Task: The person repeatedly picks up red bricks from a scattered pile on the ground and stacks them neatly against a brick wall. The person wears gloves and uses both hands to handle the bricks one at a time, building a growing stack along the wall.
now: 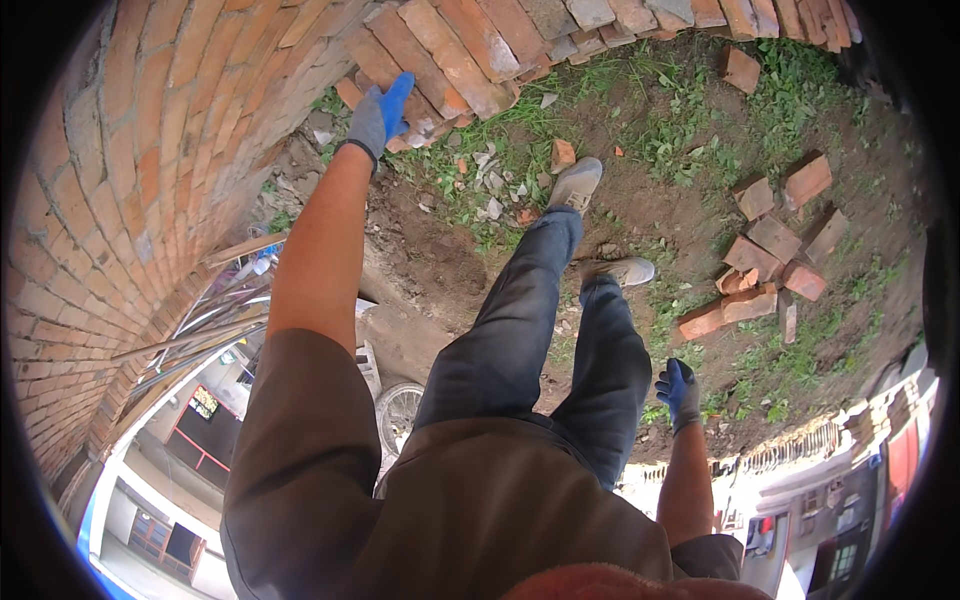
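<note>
The spread left grip [383,114] is at the far stacked bricks [447,55]; uneven pushing could slide one loose. I cannot tell the state of the right grip [680,391].

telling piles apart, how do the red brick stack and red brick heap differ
The red brick stack lies in an orderly row; the red brick heap lies jumbled. The stack is longer than the heap. The blue-and-grey gloved left hand is at the stack; the heap lies apart from it. Both hold rectangular bricks.
</note>
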